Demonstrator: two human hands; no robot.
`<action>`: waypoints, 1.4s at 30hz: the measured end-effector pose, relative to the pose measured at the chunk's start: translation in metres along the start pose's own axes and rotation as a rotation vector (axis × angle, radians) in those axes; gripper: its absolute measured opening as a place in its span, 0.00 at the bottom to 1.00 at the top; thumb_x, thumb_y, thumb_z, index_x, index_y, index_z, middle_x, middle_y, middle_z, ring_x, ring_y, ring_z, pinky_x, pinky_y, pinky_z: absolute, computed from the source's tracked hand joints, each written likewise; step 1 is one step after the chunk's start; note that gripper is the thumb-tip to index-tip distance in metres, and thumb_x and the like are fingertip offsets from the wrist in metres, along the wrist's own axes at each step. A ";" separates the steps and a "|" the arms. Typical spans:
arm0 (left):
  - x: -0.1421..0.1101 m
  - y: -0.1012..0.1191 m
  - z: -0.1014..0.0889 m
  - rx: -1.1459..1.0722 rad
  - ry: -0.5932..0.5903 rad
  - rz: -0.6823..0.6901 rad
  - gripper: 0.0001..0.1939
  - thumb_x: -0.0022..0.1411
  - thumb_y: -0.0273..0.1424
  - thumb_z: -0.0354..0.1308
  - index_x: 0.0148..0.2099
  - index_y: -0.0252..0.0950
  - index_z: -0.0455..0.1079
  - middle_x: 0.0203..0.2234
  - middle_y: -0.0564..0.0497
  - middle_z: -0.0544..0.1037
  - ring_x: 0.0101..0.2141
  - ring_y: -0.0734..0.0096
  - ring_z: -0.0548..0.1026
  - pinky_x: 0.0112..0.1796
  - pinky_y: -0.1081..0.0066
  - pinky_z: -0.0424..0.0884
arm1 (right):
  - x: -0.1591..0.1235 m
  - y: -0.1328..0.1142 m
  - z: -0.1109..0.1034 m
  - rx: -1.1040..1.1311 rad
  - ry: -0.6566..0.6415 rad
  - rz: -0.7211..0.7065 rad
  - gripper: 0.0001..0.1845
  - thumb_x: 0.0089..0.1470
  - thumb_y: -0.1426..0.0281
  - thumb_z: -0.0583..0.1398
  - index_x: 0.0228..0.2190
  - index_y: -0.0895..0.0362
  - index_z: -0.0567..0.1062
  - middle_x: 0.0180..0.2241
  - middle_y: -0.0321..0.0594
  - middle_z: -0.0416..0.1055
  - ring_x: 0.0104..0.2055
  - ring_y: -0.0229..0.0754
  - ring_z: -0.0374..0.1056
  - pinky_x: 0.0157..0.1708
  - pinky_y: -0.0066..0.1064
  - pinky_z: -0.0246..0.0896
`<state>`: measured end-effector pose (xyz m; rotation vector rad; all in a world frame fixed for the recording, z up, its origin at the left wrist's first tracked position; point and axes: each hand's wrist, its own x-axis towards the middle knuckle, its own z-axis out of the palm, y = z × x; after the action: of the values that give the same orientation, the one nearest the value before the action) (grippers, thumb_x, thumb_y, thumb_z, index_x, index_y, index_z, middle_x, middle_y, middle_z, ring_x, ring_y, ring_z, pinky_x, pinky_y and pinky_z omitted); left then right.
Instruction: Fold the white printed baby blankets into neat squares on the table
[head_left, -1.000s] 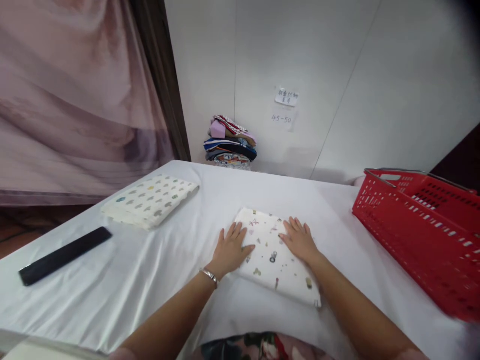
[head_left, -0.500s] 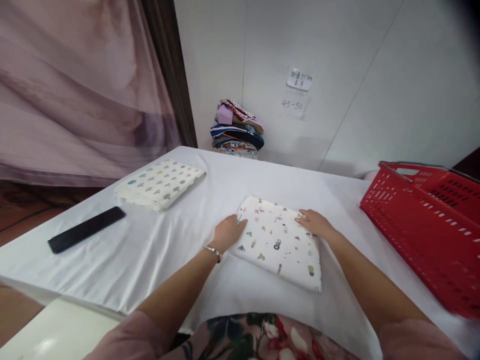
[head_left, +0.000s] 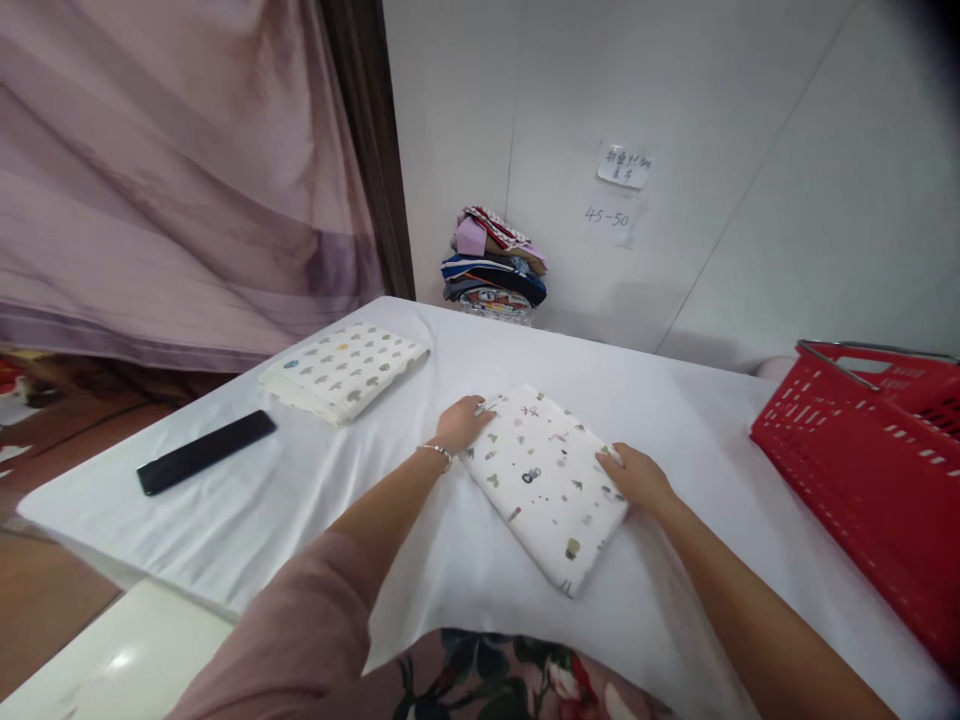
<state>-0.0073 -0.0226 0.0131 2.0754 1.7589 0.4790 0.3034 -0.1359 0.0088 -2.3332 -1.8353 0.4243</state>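
Observation:
A folded white cloth with small printed figures lies turned at an angle on the white-covered table. My left hand, with a bracelet at the wrist, grips the cloth's far left corner, fingers curled round the edge. At the cloth's right edge my right hand is closed on the fabric, fingertips tucked under.
A second folded cloth with a mushroom print lies at the far left of the table. A long black flat object lies nearer the left edge. A red plastic basket stands at the right. A pile of folded clothes sits by the wall. A pink curtain hangs left.
My hands went from lying flat on top of the cloth to gripping its left corner and right edge. The cloth has turned and shifted slightly to the left.

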 end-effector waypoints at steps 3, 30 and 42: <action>-0.014 -0.008 0.010 -0.113 0.149 0.030 0.18 0.60 0.40 0.53 0.50 0.38 0.68 0.46 0.48 0.73 0.44 0.65 0.72 0.43 0.70 0.65 | 0.013 -0.003 -0.001 0.008 -0.014 -0.050 0.29 0.56 0.55 0.50 0.54 0.59 0.65 0.52 0.51 0.67 0.51 0.53 0.64 0.45 0.38 0.58; -0.019 -0.017 0.024 -0.325 0.273 -0.051 0.08 0.58 0.38 0.54 0.33 0.39 0.63 0.36 0.52 0.71 0.36 0.70 0.71 0.38 0.70 0.65 | 0.152 -0.132 0.017 0.143 0.061 -0.558 0.07 0.52 0.76 0.54 0.33 0.55 0.70 0.41 0.39 0.72 0.44 0.39 0.65 0.45 0.29 0.57; -0.016 -0.017 0.021 -0.338 0.228 -0.157 0.12 0.60 0.41 0.51 0.29 0.39 0.61 0.23 0.55 0.70 0.28 0.70 0.70 0.31 0.71 0.62 | 0.158 -0.146 0.027 0.061 0.036 -0.408 0.11 0.56 0.70 0.52 0.37 0.53 0.73 0.40 0.41 0.74 0.42 0.45 0.68 0.41 0.33 0.59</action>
<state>-0.0145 -0.0374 -0.0139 1.6892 1.7987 0.9250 0.1937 0.0506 0.0038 -1.8456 -2.1723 0.3721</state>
